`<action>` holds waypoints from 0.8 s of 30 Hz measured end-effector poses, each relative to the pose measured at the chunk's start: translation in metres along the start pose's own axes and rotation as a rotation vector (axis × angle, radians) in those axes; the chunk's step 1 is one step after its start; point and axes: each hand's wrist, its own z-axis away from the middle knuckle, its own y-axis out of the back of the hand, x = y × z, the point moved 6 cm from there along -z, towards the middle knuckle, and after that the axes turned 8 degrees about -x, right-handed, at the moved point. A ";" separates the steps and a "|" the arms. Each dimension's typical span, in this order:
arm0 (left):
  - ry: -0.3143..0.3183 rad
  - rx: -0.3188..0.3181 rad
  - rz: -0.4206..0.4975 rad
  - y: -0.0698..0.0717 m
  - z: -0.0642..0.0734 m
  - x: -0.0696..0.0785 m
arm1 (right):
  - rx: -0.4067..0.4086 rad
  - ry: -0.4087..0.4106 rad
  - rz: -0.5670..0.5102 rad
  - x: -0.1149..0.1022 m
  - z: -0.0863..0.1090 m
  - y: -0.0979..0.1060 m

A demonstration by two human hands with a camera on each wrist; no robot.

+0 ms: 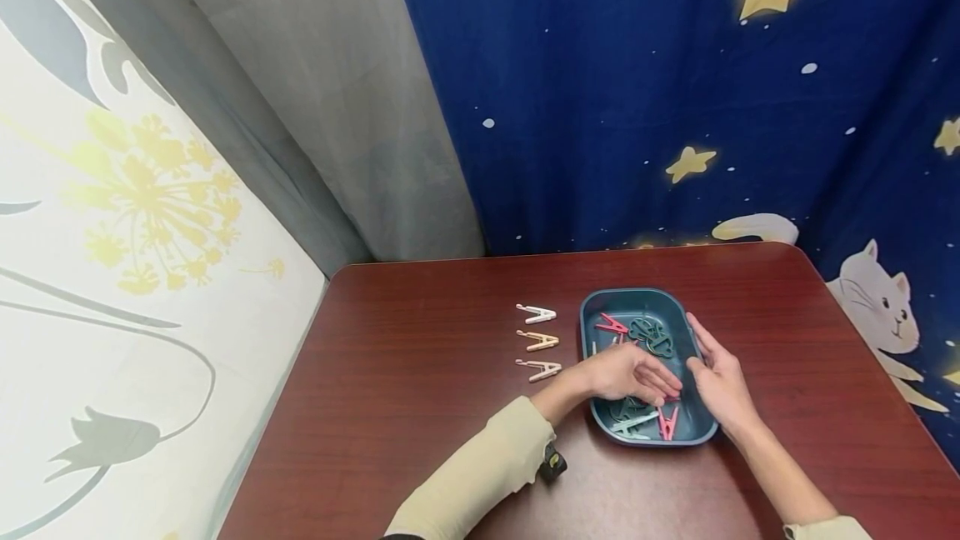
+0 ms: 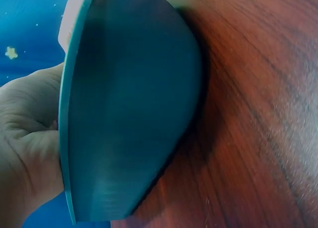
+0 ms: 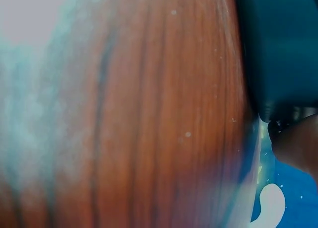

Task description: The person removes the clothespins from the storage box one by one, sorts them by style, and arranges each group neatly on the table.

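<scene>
A dark blue-green plastic basin [image 1: 637,297] stands on the table with pink clothespins [image 1: 613,323], a pale clothespin [image 1: 633,422] and dark green clips [image 1: 651,337] in it. My left hand [image 1: 630,372] reaches over its left rim, fingers fairly straight among the contents beside a pink piece; no clothespin shows between them. In the left wrist view, the basin's wall hides the fingertips. At the right rim, my right hand [image 1: 722,382] holds the basin, thumb over the edge and fingers along the outside. In the right wrist view only part of that hand [image 3: 298,146] shows.
Left of the basin lie a white clothespin [image 1: 537,314], a yellowish one [image 1: 538,341] and a pale pink one [image 1: 539,369], in a column. The reddish-brown table [image 1: 420,390] ends at the back against a grey curtain [image 1: 315,90] and a blue starry curtain [image 1: 600,90].
</scene>
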 end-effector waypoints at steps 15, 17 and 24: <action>0.112 -0.066 -0.211 -0.010 -0.003 -0.004 | 0.008 0.033 0.006 0.003 0.000 -0.001; 0.133 -0.071 -0.253 -0.011 -0.004 -0.005 | 0.007 0.033 0.006 0.003 0.000 -0.001; 0.161 -0.128 -0.386 -0.016 -0.004 -0.006 | 0.009 0.035 0.001 0.001 0.000 -0.001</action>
